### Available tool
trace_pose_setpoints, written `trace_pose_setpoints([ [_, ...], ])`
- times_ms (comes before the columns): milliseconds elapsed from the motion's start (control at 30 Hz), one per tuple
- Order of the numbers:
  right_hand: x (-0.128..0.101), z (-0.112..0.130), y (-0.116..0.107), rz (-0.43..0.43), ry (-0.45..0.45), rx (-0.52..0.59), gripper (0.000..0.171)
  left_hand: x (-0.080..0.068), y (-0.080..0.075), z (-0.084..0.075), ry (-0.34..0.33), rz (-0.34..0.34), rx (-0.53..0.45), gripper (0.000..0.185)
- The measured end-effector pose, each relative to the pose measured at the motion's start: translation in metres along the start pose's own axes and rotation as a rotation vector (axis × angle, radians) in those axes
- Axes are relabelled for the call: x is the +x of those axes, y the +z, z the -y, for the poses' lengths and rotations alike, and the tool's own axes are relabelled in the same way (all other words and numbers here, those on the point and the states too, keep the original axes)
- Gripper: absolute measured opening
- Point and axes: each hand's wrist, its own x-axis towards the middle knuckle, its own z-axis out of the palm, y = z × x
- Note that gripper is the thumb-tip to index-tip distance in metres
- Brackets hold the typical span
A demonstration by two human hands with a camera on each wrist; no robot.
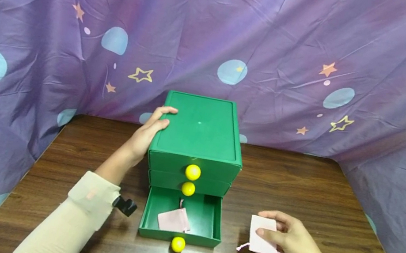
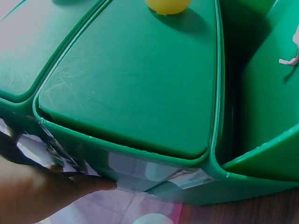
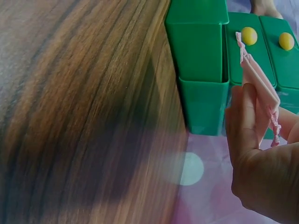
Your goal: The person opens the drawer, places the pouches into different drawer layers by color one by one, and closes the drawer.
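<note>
A green drawer cabinet (image 1: 197, 134) with yellow ball knobs stands on the table. Its bottom drawer (image 1: 207, 219) is pulled out, and a pink drawstring pouch (image 1: 173, 220) lies inside. My left hand (image 1: 147, 135) rests against the cabinet's left side, fingertips over the top edge; the left wrist view shows the thumb along that side. To the right of the drawer, above the table, my right hand (image 1: 289, 239) pinches a second pink drawstring pouch (image 1: 264, 237) between thumb and fingers, its cords hanging out. This pouch (image 3: 261, 86) appears edge-on in the right wrist view.
Both upper drawers are closed, with yellow knobs (image 1: 193, 172) on their fronts. The brown wooden table (image 1: 290, 181) extends to both sides of the cabinet. A purple cloth (image 1: 204, 23) with stars and blue ovals hangs behind. A black strap clip (image 1: 125, 205) sticks out from the left sleeve.
</note>
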Motion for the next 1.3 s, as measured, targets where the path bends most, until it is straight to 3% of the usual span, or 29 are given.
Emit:
trace_pose_setpoints([
  [200,0.002,0.003,0.006,0.003,0.001,0.029,0.053,0.000,0.001,-0.001,-0.007,0.002,-0.008,0.045],
  [467,0.009,0.004,0.016,0.072,0.011,0.151,0.055,0.000,0.001,0.000,-0.005,-0.002,-0.012,0.045],
  [833,0.016,0.011,0.027,0.045,-0.030,0.041,0.052,0.000,0.001,0.000,0.000,-0.005,-0.011,0.045],
  [1100,0.023,0.013,0.035,0.067,-0.016,0.087,0.054,0.000,0.000,0.000,0.002,0.004,-0.013,0.045],
  [1300,0.027,0.017,0.042,0.049,-0.017,0.045,0.054,0.000,0.000,0.000,0.005,0.006,-0.012,0.045],
])
